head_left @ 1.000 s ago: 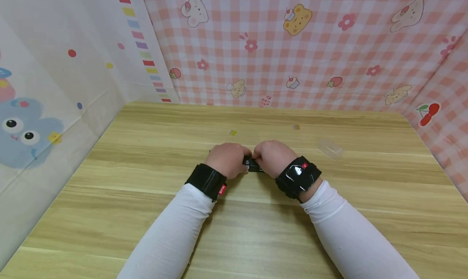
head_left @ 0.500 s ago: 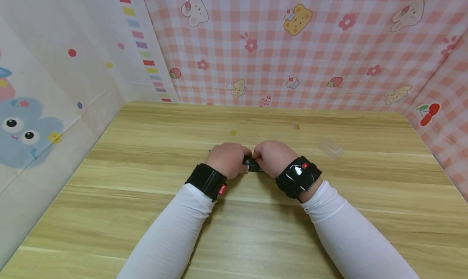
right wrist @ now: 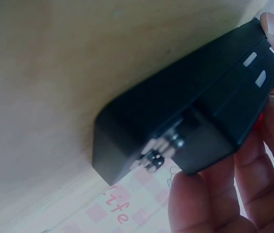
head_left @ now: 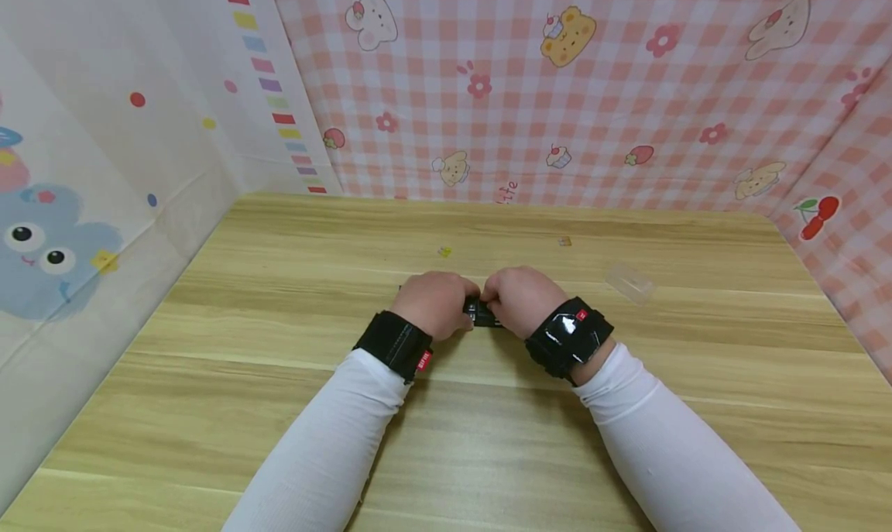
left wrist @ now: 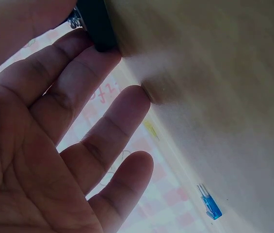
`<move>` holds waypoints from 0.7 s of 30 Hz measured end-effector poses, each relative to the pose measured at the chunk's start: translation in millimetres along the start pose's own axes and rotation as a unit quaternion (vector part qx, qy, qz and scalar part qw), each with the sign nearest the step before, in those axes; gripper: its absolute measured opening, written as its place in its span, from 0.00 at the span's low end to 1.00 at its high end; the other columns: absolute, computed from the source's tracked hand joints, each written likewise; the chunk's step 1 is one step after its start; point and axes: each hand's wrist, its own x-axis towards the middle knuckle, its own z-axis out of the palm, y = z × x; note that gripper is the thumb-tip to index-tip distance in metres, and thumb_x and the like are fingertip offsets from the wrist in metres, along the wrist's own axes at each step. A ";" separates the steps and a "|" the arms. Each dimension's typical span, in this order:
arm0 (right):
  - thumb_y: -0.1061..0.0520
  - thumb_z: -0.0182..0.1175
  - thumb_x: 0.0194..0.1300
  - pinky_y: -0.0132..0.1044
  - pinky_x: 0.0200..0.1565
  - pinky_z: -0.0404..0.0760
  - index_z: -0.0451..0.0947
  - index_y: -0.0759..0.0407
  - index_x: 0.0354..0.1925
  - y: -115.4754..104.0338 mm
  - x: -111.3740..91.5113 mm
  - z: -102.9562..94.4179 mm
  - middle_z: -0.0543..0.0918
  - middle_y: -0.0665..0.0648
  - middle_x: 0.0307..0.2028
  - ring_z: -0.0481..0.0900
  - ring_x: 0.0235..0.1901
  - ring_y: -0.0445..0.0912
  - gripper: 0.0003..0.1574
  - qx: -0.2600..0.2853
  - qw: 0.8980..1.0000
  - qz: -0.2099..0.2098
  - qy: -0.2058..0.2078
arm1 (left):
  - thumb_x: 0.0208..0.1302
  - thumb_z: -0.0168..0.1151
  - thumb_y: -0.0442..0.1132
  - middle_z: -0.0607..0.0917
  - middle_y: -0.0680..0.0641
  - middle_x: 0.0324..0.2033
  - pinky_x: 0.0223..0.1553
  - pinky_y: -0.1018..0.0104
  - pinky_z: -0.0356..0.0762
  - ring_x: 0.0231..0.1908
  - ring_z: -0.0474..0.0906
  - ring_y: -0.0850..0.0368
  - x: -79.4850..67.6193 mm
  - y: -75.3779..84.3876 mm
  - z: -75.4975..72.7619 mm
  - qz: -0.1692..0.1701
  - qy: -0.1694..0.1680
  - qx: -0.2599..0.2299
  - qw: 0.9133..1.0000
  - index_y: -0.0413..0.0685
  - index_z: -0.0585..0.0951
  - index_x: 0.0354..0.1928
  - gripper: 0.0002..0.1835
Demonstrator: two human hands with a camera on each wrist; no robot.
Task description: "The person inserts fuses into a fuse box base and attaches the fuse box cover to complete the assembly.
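Note:
At the middle of the table, a black fuse box (head_left: 481,314) lies between the two hands. My left hand (head_left: 432,303) grips its left part, with the thumb on the near side; in the left wrist view, the other fingers are spread past its dark end (left wrist: 100,26). The right hand (head_left: 523,298) has its fingertips together over the box. In the right wrist view, a small red fuse (right wrist: 259,120) shows at the right hand's fingertips, mostly hidden. Metal terminals (right wrist: 158,150) stick out in the box's recess, and light slots (right wrist: 260,78) mark its side.
A yellow fuse (head_left: 444,252) and a tan fuse (head_left: 564,241) lie behind the hands. A clear plastic cover (head_left: 629,283) rests to the right. The left wrist view shows a blue fuse (left wrist: 211,206) with metal prongs. A checked cloth (head_left: 516,114) stands behind the table.

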 end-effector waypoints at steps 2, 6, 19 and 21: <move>0.61 0.64 0.57 0.36 0.31 0.74 0.85 0.52 0.31 -0.1 -0.2 -0.2 0.81 0.46 0.26 0.73 0.25 0.41 0.05 0.000 1.000 -0.001 0.001 | 0.51 0.71 0.50 0.81 0.59 0.34 0.31 0.62 0.72 0.31 0.72 0.62 0.2 0.1 0.2 0.000 0.000 0.000 1.000 0.66 0.82 0.44 0.16; 0.61 0.64 0.58 0.36 0.31 0.75 0.85 0.52 0.31 -0.3 -0.4 -0.3 0.81 0.46 0.27 0.73 0.25 0.41 0.05 0.002 1.000 0.001 0.000 | 0.51 0.71 0.50 0.81 0.59 0.34 0.31 0.61 0.73 0.31 0.72 0.61 0.7 -0.1 1.0 0.000 -0.001 -0.002 1.000 0.65 0.82 0.44 0.16; 0.61 0.64 0.58 0.36 0.31 0.74 0.85 0.52 0.32 -0.1 -0.1 -0.1 0.81 0.46 0.27 0.73 0.25 0.41 0.04 0.005 1.000 0.006 -0.002 | 0.52 0.71 0.51 0.81 0.58 0.35 0.32 0.61 0.73 0.31 0.72 0.61 0.4 -0.2 0.5 -0.001 -0.004 -0.002 1.000 0.65 0.82 0.44 0.16; 0.61 0.64 0.58 0.36 0.30 0.74 0.85 0.52 0.31 -0.1 0.0 0.0 0.80 0.46 0.26 0.73 0.25 0.41 0.04 0.005 1.000 0.007 -0.002 | 0.52 0.71 0.51 0.81 0.58 0.35 0.32 0.61 0.73 0.31 0.72 0.61 0.4 -0.1 0.4 -0.002 -0.005 -0.001 1.000 0.65 0.81 0.45 0.16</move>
